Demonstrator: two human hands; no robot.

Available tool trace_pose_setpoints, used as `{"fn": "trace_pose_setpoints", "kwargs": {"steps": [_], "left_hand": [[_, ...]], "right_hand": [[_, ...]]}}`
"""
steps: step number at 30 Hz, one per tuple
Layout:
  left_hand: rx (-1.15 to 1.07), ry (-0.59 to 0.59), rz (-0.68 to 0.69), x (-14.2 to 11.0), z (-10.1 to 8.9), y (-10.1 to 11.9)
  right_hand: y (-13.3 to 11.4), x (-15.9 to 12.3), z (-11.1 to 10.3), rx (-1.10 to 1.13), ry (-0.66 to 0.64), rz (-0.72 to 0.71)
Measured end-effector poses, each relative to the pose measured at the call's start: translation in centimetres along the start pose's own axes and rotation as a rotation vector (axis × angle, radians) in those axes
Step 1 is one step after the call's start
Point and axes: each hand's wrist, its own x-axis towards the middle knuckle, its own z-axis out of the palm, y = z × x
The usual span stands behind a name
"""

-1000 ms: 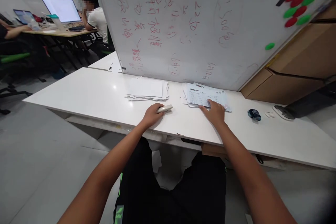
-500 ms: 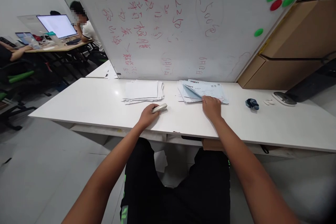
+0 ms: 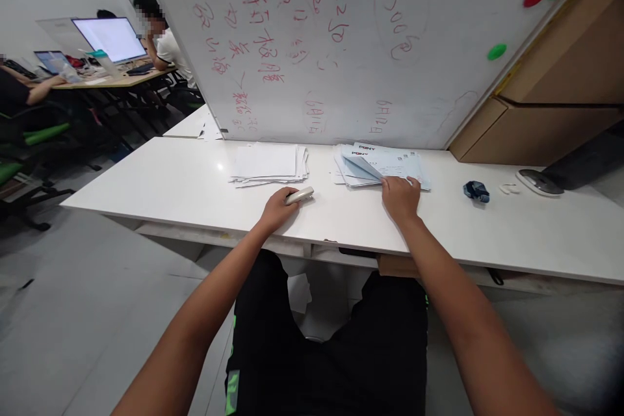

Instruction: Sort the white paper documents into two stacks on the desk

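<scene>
My left hand (image 3: pixel 280 209) is wrapped round a pale grey stapler (image 3: pixel 301 195), held low over the desk in front of a stack of white papers (image 3: pixel 268 161). To the right, my right hand (image 3: pixel 402 198) is at the near edge of a pile of light-blue printed sheets (image 3: pixel 390 162). Its thumb side grips the edge of a top sheet (image 3: pixel 363 167), whose left corner is lifted and curled. Another finger of that hand rests apart on the printed pile. The fingertips at the sheet's edge are partly hidden.
A whiteboard (image 3: pixel 351 78) with red writing stands behind the papers. On the right lie a dark blue bunched item (image 3: pixel 476 192), small white earbuds (image 3: pixel 509 188) and a mouse (image 3: pixel 540 182). Cardboard boxes (image 3: pixel 546 58) are stacked at the right. Other people sit at a far desk (image 3: pixel 127 80).
The view has shifted slightly. My right hand's fingers are a little more spread over the printed sheets, with the sheet's corner still lifted. My left hand still holds the stapler.
</scene>
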Motion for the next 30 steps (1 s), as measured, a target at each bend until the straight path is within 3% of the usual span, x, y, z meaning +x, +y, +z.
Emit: {"fn": "trace_pose_setpoints", "kwargs": {"steps": [25, 30], "left_hand": [[-0.005, 0.012, 0.005, 0.09, 0.18, -0.26], [0.025, 0.021, 0.037, 0.55, 0.43, -0.76]], "right_hand": [[0.0, -0.2, 0.11, 0.038, -0.02, -0.068], [0.02, 0.22, -0.07, 0.059, 0.07, -0.086]]}}
